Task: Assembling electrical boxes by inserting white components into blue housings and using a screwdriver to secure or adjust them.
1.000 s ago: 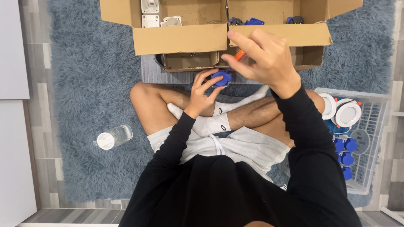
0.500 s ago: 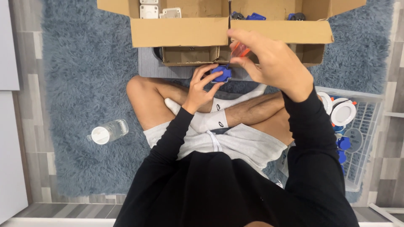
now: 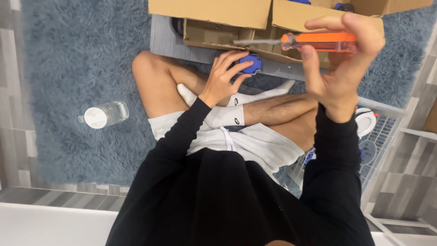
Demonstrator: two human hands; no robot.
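I sit cross-legged on a blue shaggy rug. My left hand (image 3: 226, 75) grips a small blue plastic part (image 3: 251, 64) above my shins, just in front of the cardboard box (image 3: 214, 13). My right hand (image 3: 342, 68) is raised high on the right and holds a screwdriver (image 3: 314, 42) with a clear orange handle; its metal shaft points left, level, toward the box flaps and ends a little above the blue part.
A clear plastic bottle with a white cap (image 3: 102, 115) lies on the rug (image 3: 73, 59) to my left. A white wire basket (image 3: 382, 136) with white and blue parts stands at my right. A grey pad (image 3: 166, 41) lies under the box.
The view has tipped down and closer. My right hand has swung out to the right and turned, so the orange screwdriver now shows full length and level. My left hand keeps the blue part.
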